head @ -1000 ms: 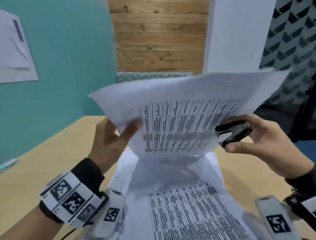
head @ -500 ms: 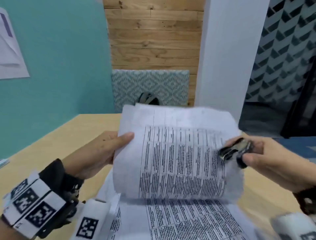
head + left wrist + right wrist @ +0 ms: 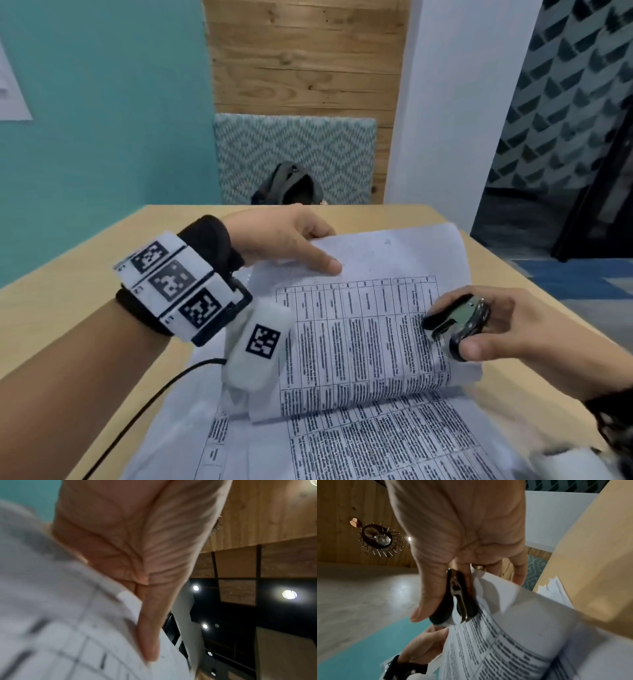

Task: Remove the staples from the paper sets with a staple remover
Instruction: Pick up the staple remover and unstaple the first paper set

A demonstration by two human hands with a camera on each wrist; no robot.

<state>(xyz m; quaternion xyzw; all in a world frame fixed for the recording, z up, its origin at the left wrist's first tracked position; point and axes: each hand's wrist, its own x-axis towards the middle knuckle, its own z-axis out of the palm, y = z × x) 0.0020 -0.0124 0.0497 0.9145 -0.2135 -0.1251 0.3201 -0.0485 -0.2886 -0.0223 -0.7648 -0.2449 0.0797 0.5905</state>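
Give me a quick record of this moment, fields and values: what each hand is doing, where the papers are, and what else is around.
left hand: grips the far left edge of the paper set, thumb on top
right hand: pinches the staple remover between thumb and fingers at the set's right edge
paper set: printed tables, held bowed just above more printed sheets
staple: not visible
surface: wooden table
background: patterned chair with a dark bag, behind the table
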